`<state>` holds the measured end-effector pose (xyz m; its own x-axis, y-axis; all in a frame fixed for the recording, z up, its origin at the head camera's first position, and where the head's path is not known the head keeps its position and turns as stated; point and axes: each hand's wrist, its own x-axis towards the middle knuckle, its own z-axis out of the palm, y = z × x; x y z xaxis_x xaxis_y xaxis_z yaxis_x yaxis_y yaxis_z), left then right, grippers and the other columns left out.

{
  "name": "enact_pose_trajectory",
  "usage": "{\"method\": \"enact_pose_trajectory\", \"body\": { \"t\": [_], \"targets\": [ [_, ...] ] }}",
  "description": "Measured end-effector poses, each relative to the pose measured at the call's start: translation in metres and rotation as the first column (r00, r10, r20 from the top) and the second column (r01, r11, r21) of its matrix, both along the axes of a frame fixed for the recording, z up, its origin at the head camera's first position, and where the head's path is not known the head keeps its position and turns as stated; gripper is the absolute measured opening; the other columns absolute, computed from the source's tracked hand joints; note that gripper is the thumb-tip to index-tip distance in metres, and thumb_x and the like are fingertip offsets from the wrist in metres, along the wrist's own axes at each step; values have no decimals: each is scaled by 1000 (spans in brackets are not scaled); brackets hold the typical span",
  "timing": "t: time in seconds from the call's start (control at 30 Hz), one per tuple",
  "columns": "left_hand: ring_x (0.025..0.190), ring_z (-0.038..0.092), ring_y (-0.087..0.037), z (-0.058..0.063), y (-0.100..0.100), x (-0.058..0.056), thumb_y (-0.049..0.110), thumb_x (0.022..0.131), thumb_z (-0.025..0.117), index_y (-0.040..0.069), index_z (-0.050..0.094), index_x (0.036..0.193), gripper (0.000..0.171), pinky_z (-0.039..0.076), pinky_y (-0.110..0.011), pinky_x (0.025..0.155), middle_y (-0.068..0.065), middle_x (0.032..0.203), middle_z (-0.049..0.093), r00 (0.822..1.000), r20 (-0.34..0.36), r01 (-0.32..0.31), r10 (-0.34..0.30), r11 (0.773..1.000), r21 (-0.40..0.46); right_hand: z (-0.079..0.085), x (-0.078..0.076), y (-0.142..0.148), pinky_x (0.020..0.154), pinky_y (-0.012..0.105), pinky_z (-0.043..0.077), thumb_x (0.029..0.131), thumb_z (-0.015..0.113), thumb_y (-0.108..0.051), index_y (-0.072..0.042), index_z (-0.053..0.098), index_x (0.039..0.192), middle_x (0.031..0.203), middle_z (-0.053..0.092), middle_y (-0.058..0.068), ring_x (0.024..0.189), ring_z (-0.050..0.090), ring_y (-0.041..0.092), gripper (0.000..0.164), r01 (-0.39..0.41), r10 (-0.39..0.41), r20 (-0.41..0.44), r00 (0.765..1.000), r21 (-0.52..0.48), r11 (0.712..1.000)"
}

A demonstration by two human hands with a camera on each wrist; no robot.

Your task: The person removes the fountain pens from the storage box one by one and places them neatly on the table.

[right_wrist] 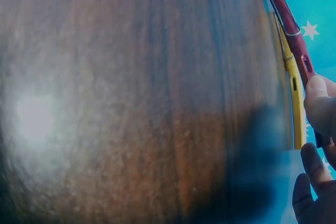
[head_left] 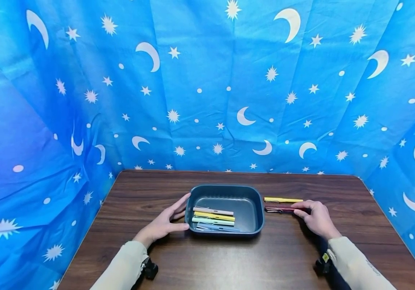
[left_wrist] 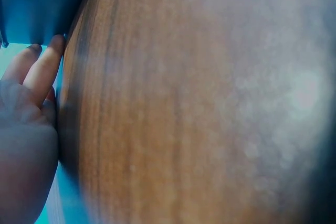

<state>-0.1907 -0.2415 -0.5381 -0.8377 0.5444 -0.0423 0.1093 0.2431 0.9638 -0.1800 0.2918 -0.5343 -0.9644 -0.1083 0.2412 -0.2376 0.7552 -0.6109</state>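
My right hand (head_left: pixel 318 219) pinches the barrel end of a dark red pen (head_left: pixel 278 209) between thumb and fingers, right of the tray. In the right wrist view the pen (right_wrist: pixel 291 27) has its clip end pointing away from the hand. A yellow pen (head_left: pixel 281 199) lies just behind it on the table. My left hand (head_left: pixel 165 221) rests against the left side of a dark blue-grey tray (head_left: pixel 260 209), fingers and thumb spread along its wall. Inside lie a pinkish-grey pen (head_left: pixel 218 212), another yellow pen (head_left: pixel 211 216), a mint green pen (head_left: pixel 207 221) and a blue pen (head_left: pixel 220 228), side by side.
The dark wood-grain table (head_left: pixel 222 262) carries the tray near its middle. Blue cloth (head_left: pixel 207 72) with white moons and stars hangs behind it and along both sides.
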Motion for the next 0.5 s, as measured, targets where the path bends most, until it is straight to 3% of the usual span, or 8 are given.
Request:
{"method": "enact_pose_trajectory", "body": {
  "t": [0.5],
  "targets": [
    [152,40,-36,-1,-1,-1,15,100,73,41,19,168,91,24,-68,123,-4,175,22,1000,1,-6,6,1000,-11,-5,-5,1,95,63,52,90,81,-3,-9,85,100,102,79,13,108,70,42,12,-1,2,-20,1000,49,999]
  ]
}}
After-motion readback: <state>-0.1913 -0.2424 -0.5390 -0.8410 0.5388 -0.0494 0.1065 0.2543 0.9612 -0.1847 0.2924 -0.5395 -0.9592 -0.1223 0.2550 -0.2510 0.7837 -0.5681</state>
